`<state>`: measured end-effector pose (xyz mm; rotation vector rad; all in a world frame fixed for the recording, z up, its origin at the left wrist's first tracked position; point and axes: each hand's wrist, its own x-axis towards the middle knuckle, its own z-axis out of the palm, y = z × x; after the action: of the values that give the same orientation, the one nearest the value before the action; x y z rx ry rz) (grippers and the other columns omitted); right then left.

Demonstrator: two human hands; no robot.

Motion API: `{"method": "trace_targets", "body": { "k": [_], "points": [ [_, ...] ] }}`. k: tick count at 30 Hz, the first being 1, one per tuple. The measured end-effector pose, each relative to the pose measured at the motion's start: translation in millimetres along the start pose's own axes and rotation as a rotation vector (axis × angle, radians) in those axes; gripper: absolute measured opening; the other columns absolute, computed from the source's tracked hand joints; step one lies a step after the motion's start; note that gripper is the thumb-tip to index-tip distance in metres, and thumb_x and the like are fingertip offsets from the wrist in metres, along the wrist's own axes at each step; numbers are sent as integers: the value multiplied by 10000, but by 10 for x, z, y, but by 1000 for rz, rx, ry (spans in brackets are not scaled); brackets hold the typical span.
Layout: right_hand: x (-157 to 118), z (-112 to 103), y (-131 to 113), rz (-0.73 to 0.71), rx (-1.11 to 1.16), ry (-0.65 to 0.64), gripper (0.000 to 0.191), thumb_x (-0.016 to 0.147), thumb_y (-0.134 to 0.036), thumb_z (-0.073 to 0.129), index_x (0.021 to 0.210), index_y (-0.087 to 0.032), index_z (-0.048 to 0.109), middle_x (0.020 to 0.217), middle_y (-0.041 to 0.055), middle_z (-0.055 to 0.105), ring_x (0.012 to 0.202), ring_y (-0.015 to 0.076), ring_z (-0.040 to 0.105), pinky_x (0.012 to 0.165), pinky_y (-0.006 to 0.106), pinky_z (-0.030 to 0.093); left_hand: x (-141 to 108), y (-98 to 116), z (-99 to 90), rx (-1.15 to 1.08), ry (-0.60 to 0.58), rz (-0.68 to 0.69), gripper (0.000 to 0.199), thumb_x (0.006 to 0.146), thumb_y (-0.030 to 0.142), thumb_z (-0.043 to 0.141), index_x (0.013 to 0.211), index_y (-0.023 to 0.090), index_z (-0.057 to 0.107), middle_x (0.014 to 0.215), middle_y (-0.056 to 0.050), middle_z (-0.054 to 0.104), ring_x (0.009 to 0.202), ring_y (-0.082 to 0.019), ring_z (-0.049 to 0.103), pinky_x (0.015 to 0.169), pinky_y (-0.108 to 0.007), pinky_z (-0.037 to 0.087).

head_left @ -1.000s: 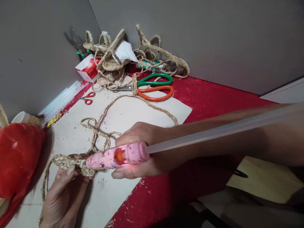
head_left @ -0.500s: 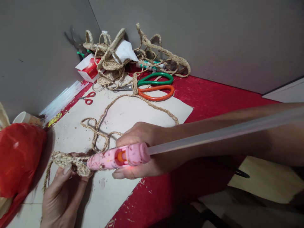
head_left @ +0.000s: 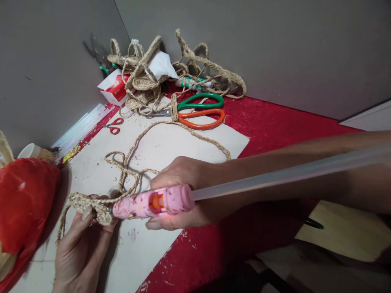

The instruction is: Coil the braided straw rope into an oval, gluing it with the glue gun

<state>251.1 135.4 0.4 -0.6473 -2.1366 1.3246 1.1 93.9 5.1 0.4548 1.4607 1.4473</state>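
My right hand (head_left: 183,179) is wrapped round a pink hot glue gun (head_left: 134,204), with a long translucent glue stick (head_left: 244,182) running out of its back end. The gun's nozzle meets a small coiled piece of braided straw rope (head_left: 88,202). Pinched between the thumb and fingers of my left hand (head_left: 81,248), that piece is held above the white sheet. A loose strand of the rope (head_left: 146,132) loops across the sheet behind the gun. The nozzle tip itself is mostly hidden by the rope.
Large scissors (head_left: 201,118) with green and orange handles and small red scissors (head_left: 114,126) lie farther back. Behind them are heaped rope (head_left: 146,83), a red-and-white box (head_left: 114,87) and pliers (head_left: 100,57). Glue sticks (head_left: 82,128), a paper cup (head_left: 30,151) and a red bag (head_left: 27,199) stand left.
The view has shifted very slightly. Both hands, the glue gun and the rope piece keep nearly the same positions relative to each other.
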Motion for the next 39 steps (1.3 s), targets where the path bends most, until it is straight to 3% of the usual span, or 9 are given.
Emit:
{"method": "trace_targets", "body": {
  "k": [5,12,18,26,31,39],
  "points": [
    [25,25,26,-76,-20,31,357,805,-375,619,613,-188,383,549,-55,434,484,63,355,528,215,310,12,7,38,-42,21,-14,317,542,49,754,812,202,689,746,23,739,660,-196,723,616,-331,627],
    [22,27,-36,-56,-67,18,369,806,-305,633,607,-192,344,545,-64,377,502,66,307,542,221,285,-6,26,77,-74,54,-17,316,544,20,717,784,223,680,690,45,724,669,-215,736,573,-338,628],
    [34,46,37,-114,-45,16,371,814,-373,613,611,-192,361,550,-56,390,507,72,341,538,220,292,17,27,32,-86,17,-18,322,598,4,682,830,226,694,717,43,737,673,-202,739,617,-329,628],
    [40,62,51,-108,-66,6,371,801,-384,619,608,-199,363,547,-55,382,506,82,347,529,235,289,52,25,36,-28,57,-20,273,642,28,652,847,196,716,759,-3,762,656,-196,734,573,-295,618],
    [27,69,48,-88,-73,-8,371,818,-370,635,613,-188,386,559,-52,408,520,78,367,537,232,296,49,37,13,16,69,-41,241,691,57,631,880,168,730,798,-49,775,668,-188,731,630,-299,613],
    [43,44,36,-50,-130,-71,382,816,-398,634,615,-184,391,577,-46,431,544,80,362,538,238,296,45,41,-1,40,74,-38,230,667,70,641,847,194,714,792,-35,769,687,-196,729,652,-314,621]
  ]
}}
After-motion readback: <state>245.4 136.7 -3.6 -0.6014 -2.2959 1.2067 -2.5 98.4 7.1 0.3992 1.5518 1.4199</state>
